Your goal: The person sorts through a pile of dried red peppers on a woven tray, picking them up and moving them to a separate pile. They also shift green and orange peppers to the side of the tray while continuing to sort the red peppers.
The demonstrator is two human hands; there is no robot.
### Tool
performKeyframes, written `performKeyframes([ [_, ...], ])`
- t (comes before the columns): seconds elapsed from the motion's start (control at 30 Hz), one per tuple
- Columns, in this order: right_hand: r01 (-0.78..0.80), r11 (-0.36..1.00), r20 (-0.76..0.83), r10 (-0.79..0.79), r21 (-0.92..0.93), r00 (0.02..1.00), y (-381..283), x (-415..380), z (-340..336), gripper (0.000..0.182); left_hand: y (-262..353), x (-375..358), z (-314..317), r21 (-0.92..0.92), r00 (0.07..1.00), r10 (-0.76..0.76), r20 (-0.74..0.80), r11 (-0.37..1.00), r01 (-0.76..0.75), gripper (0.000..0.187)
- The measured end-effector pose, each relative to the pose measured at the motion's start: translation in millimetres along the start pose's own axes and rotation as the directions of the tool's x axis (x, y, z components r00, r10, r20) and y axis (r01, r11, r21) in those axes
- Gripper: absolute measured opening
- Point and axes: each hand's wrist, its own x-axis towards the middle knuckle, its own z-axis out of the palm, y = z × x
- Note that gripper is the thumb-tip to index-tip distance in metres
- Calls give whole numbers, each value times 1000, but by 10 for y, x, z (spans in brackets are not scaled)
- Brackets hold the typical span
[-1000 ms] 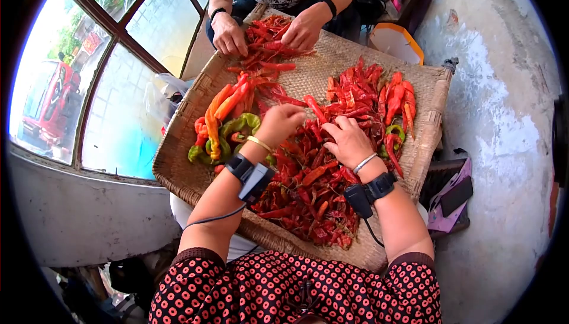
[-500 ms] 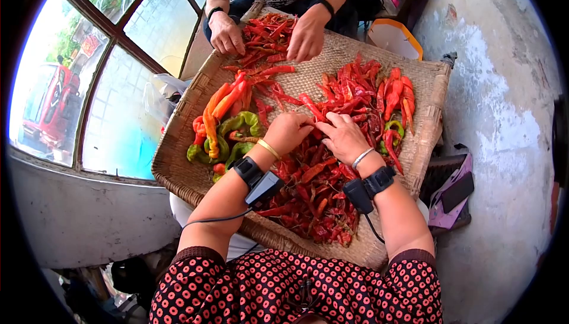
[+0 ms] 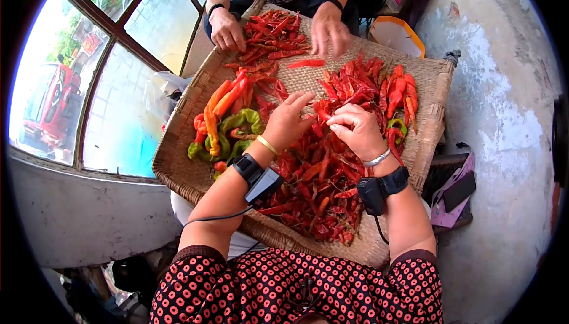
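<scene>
My left hand (image 3: 290, 121) hovers over the chilies with its fingers stretched out, and I see nothing held in it. To its right, my right hand (image 3: 359, 131) has thumb and forefinger pinched at the lower end of a red chili pepper (image 3: 322, 110). Beneath both hands spreads a large heap of dried red chilies (image 3: 314, 187) in a square woven basket (image 3: 435, 101). Left of my left hand lie twisted green peppers (image 3: 243, 121) and fresh orange-red peppers (image 3: 222, 101). Another red chili (image 3: 306, 63) lies apart on the weave beyond my hands.
Across the basket sits another person, whose hands (image 3: 227, 30) (image 3: 329, 30) are by a far pile of red chilies (image 3: 269, 33). More red peppers (image 3: 400, 96) lie along the right side. A window (image 3: 127, 99) stands left, a rough wall (image 3: 498, 122) right.
My hands have moved apart; my left fingers have straightened, and my right hand has shifted slightly right. A red chili now lies near the other person's hand, which has moved right and away.
</scene>
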Motion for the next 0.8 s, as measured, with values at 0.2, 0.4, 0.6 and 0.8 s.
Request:
performKeyframes([
  [0.2, 0, 973, 88, -21, 231, 996, -42, -2, 2, 11, -99, 12, 23, -79, 978, 179, 106, 982, -171, 20],
  [0.4, -235, 958, -10, 239, 166, 971, 73, -3, 8, 22, -208, 187, -236, -66, 972, -210, -104, 977, 204, 19],
  [0.6, -243, 953, -93, 263, 182, 960, 55, -16, 29, 26, -255, 150, -284, 289, 973, 118, -200, 956, -57, 38],
  [0.8, -264, 782, -51, 353, 565, 934, -47, -18, 23, 28, 137, 1, 33, -147, 943, 273, 190, 958, -248, 36],
])
